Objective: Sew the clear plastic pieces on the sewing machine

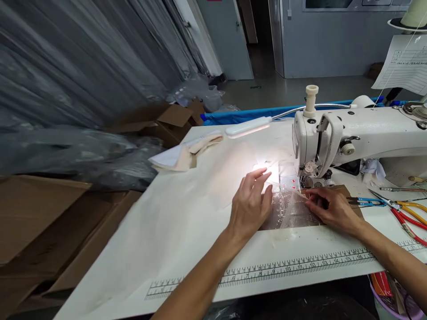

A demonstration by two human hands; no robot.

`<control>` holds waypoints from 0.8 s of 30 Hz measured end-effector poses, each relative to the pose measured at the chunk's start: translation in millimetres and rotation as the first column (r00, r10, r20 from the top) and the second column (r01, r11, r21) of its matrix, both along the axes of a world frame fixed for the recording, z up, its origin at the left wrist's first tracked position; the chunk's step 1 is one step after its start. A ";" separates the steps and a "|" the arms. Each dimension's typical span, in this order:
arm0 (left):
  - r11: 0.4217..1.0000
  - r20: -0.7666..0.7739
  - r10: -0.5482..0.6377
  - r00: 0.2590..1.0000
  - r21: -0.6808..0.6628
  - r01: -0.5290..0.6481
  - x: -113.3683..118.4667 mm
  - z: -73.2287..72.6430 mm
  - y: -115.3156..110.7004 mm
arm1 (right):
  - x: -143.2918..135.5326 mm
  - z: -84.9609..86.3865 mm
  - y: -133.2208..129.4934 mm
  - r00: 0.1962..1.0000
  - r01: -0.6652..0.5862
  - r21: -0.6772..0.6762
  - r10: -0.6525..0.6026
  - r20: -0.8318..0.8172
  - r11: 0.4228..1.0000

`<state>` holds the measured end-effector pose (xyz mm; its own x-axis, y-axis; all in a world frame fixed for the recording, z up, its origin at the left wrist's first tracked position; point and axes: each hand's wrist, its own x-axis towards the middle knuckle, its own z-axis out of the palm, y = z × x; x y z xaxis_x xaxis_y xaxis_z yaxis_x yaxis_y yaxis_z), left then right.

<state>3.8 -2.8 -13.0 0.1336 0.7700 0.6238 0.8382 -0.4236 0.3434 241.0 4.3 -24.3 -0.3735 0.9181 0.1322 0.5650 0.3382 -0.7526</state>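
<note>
A piece of thin sheer fabric [293,211] lies in front of the sewing machine [308,138], over a brown board [343,195] set on the white table. My right hand [330,209] pinches the fabric's upper right edge between thumb and fingertips, just below the presser foot area. To the left, my left hand [251,200] hovers over or rests near the board's left side, its fingers apart and raised, with nothing seen between them. Whether its thumb touches the fabric I cannot tell. Small red marks show near the needle plate.
Blue thread snips [367,202], scissors with yellow handles [412,209] and red-handled pliers [405,224] lie at the right. A lamp [248,127] lights the work. Folded cloth [187,153] sits at the back left. A printed ruler [287,270] runs along the front edge; cardboard boxes [43,218] stand left.
</note>
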 end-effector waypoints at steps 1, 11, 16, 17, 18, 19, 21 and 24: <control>0.997 -0.030 -0.060 0.998 0.045 0.061 1.8 -1.3 -0.6 | -0.8 0.7 -0.9 1.000 -0.007 0.009 0.007 0.006 1.000; 0.795 -0.241 -0.604 0.759 -0.121 0.594 20.3 -22.3 7.4 | -5.4 -5.1 -3.0 0.994 0.110 0.082 -0.111 0.007 0.991; 0.845 -0.378 -0.535 0.755 -0.252 0.472 17.1 -20.3 21.3 | -4.9 -7.2 -1.6 0.995 0.077 0.126 -0.083 0.049 0.989; 0.847 -0.395 -0.531 0.750 -0.263 0.461 16.5 -17.4 23.8 | -5.0 -7.2 -1.5 0.996 0.070 0.141 -0.078 0.052 0.988; 0.851 -0.405 -0.526 0.748 -0.264 0.455 15.9 -14.5 26.0 | -5.1 -7.0 -1.4 0.996 0.065 0.154 -0.074 0.057 0.986; 0.856 -0.410 -0.518 0.751 -0.248 0.454 15.1 -11.8 28.1 | -5.2 -6.6 -1.5 0.995 0.060 0.163 -0.071 0.063 0.985; 0.876 -0.403 -0.478 0.780 -0.161 0.454 13.2 -8.7 31.2 | -5.4 -5.2 -2.0 0.994 0.054 0.174 -0.069 0.080 0.983; 0.926 -0.354 -0.327 0.876 0.067 0.373 11.3 -8.6 30.8 | -5.5 -3.1 -3.6 0.991 0.062 0.187 -0.082 0.101 0.980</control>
